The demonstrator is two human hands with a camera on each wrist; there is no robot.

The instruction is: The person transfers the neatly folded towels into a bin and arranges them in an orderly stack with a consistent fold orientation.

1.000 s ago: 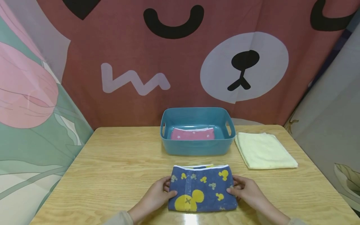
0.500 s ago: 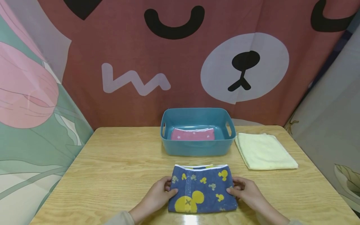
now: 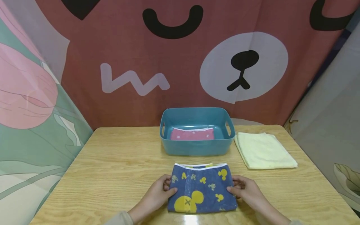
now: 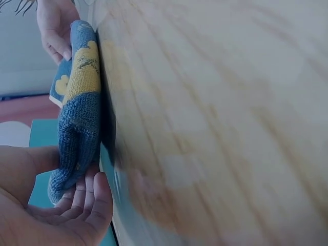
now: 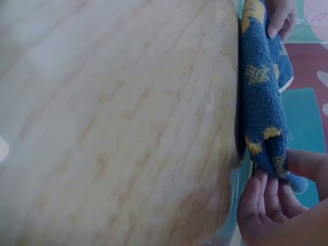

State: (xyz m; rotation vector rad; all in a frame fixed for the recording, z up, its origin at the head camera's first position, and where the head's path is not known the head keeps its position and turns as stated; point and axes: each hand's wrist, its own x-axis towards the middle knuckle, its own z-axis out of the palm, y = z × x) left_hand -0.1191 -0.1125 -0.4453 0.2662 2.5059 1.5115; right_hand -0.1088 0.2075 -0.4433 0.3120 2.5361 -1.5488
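A folded blue towel [image 3: 208, 193] with yellow mouse-head shapes and a white edge is held at the front of the table. My left hand [image 3: 157, 193] pinches its left side, thumb on top and fingers beneath. On the right side my right hand [image 3: 248, 192] grips it the same way. Both wrist views show the towel's thick folded front edge, with the left hand [image 4: 61, 205] and right hand [image 5: 282, 200] each holding an end. A dark gap or shadow shows between towel and tabletop there. Behind it, a pink towel [image 3: 192, 134] with white stars lies folded inside a teal basket [image 3: 197, 148].
A pale yellow folded towel [image 3: 264, 151] lies to the right of the basket. The wooden table [image 3: 121, 156] reaches back to a red curtain [image 3: 135, 109] with a bear print. Patterned cloths hang at both sides.
The blue towel's back edge has risen very slightly in the head view. Both hands keep their hold, and the basket and other towels stay in place.
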